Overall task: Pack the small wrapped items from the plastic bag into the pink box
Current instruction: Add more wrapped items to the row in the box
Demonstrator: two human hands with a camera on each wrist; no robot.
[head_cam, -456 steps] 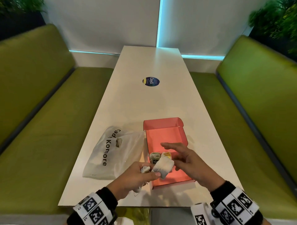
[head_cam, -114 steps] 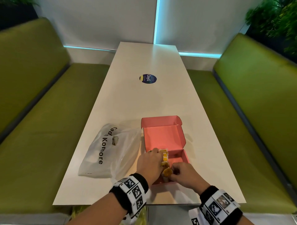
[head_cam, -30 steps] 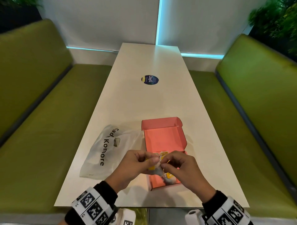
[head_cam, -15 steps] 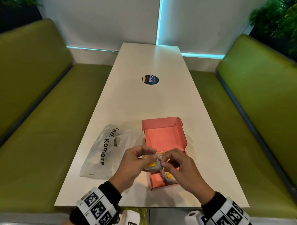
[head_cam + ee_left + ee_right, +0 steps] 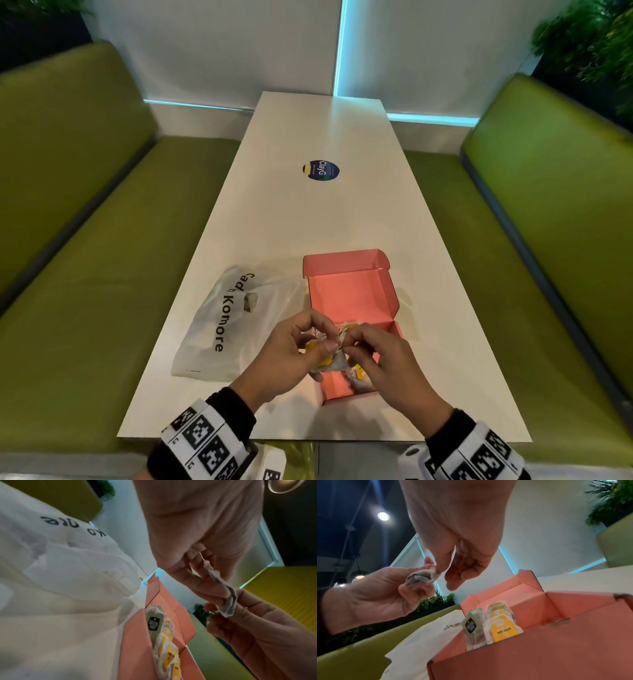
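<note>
The pink box [image 5: 352, 298] lies open on the white table, lid flap standing at its far side. Several wrapped sachets stand in a row in its near left part, yellow-labelled ones [image 5: 503, 630] and a grey one [image 5: 471, 626]. Above that end my left hand [image 5: 320, 342] pinches a small white-grey wrapped item [image 5: 223, 588] between thumb and fingers. My right hand [image 5: 352, 342] meets it from the right and pinches its other end [image 5: 435, 573]. The plastic bag [image 5: 233, 322] lies flat left of the box, with one small item [image 5: 250, 301] showing through it.
A round blue sticker [image 5: 321, 170] sits mid-table, far beyond the box. Green bench seats [image 5: 85, 274] run along both long sides of the table. The near table edge [image 5: 308, 438] is just below my wrists.
Both hands stay above the box's near end with the wrapped item between them. The fingers have shifted a little on it; box and bag have not moved.
</note>
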